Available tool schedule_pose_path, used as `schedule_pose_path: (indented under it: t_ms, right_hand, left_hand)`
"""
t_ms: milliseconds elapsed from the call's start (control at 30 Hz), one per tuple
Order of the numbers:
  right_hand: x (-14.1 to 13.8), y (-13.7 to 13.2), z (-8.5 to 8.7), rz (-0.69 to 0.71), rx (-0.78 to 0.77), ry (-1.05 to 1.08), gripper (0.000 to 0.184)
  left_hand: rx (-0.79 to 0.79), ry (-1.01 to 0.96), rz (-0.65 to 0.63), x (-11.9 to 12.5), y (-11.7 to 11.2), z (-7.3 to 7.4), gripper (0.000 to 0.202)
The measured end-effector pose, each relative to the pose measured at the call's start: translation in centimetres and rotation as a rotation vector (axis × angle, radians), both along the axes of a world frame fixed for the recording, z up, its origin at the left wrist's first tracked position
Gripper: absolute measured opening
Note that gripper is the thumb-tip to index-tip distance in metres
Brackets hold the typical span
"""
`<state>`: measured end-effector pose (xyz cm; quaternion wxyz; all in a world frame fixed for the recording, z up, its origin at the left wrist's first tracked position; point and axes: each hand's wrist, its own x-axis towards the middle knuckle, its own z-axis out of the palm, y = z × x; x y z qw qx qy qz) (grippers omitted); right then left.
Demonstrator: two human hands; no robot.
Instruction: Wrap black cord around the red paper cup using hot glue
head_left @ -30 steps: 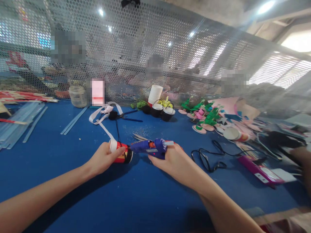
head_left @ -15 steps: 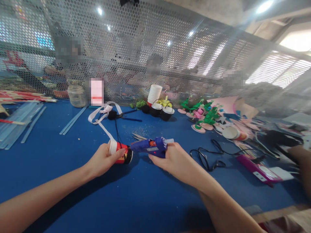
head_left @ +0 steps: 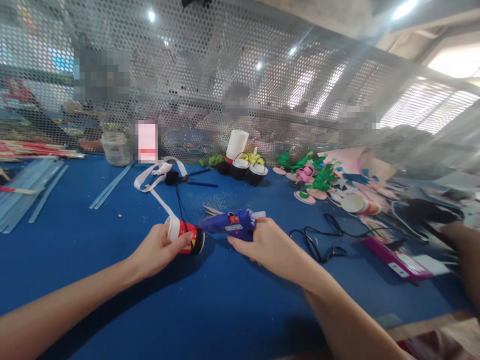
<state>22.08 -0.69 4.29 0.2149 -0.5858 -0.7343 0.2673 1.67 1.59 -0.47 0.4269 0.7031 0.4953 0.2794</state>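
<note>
A red paper cup (head_left: 186,228) lies on its side in my left hand (head_left: 155,248), its white rim to the left. Black yarn is wound round its base end, and a strand of it runs back to a black yarn ball (head_left: 171,178). My right hand (head_left: 264,240) is closed round the grip of a blue hot glue gun (head_left: 234,224), with a glue stick showing at its rear. The gun's nozzle is at the yarn-wound end of the cup; whether it touches is unclear. White ribbon (head_left: 159,199) trails down behind the cup's rim.
Behind the cup are scissors (head_left: 212,210) and pliers (head_left: 200,179). Farther back stand stacked white cups (head_left: 237,143) and small black-wrapped cups (head_left: 257,174). Glue sticks (head_left: 28,190) lie left. At right are a purple power strip (head_left: 397,257), a black cord (head_left: 313,245) and another person's arm (head_left: 465,255).
Both hands keep almost the same pose, with the glue gun still at the cup. The whole view has shifted slightly.
</note>
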Motion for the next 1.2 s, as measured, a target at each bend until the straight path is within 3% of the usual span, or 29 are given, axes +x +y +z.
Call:
schedule_pose_path:
  t_ms: [367,1200]
  right_hand:
    - [-0.5,0.6,-0.2,-0.058,0.026,-0.040,0.021]
    - [0.3,-0.5,0.4,0.053,0.025,0.008,0.015]
  left_hand:
    - [0.093,0.048,0.005,0.2,-0.3,0.3,0.033]
    - [-0.011,-0.031,0.008,0.0,0.4,-0.3,0.034]
